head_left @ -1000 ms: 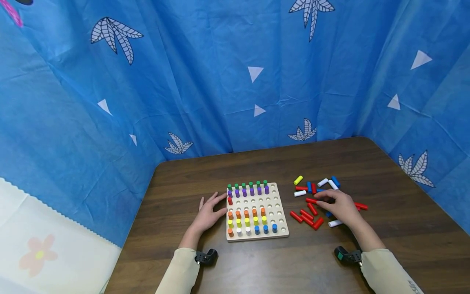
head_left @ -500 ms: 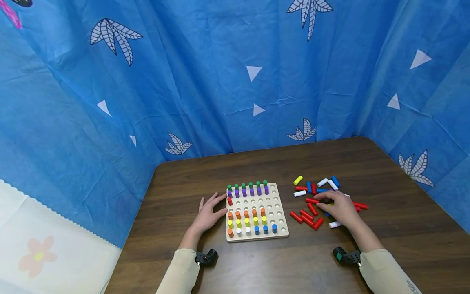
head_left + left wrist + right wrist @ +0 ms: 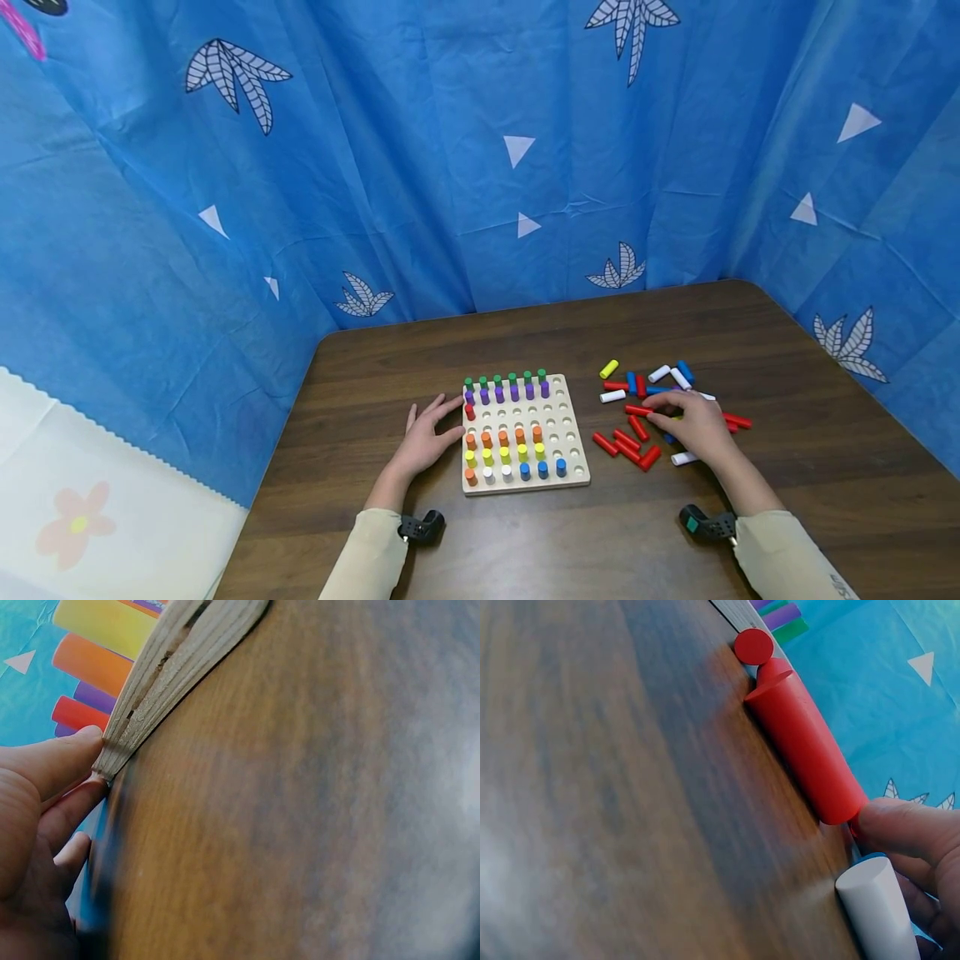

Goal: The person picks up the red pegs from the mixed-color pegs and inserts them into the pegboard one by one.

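In the head view, a pale wooden pegboard [image 3: 512, 490] carries rows of green, purple, orange, yellow, white and blue pegs, with one red peg [image 3: 469, 412] at the left of the third row. My left hand [image 3: 422, 442] rests at the board's left side, its thumb and fingertips touching the edge. To the right, my right hand [image 3: 693, 423] reaches into loose pegs and pinches the near end of a red peg [image 3: 637, 410] between thumb and finger. Its contact is partly hidden in the right wrist view, where a larger-looking red peg [image 3: 810, 746] lies in front.
Several red pegs [image 3: 627, 450] lie between the board and my right hand. White pegs [image 3: 612, 396], blue pegs and a yellow peg [image 3: 609, 368] are scattered farther back. A blue curtain [image 3: 450, 208] hangs behind the brown table [image 3: 405, 358].
My right hand's fingertips have settled at the end of the red peg, which has shifted very slightly right. The left hand and the board stay put.
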A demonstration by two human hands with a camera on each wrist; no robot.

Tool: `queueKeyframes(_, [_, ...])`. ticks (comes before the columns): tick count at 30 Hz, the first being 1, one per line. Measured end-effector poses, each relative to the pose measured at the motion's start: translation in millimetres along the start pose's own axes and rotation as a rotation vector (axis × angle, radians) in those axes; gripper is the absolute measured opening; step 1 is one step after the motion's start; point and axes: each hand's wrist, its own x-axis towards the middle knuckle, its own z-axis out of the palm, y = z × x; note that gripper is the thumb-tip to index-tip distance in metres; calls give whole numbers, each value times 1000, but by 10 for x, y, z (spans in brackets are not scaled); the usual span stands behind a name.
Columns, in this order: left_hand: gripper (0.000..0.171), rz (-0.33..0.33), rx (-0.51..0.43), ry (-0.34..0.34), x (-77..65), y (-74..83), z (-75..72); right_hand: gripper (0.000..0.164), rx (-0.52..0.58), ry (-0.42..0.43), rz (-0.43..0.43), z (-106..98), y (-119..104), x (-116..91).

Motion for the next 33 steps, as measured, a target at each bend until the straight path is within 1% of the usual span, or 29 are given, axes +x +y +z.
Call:
queueKeyframes(8, [52,-5,-1,-3,0,-20,8,22,71,-29,49,-61,-57,8])
queueKeyframes(17, [52,-10,-12,-4,-1,-10,-6,21,102,-9,84,-191,-127,34])
queueKeyframes(25, [52,-10,-10,-1,-3,-4,-6,23,126,8,66,-273,-198,55])
queueKeyframes(33, [51,-8,-14,2,-5,-7,-7,23,157,2,54,-332,-340,117])
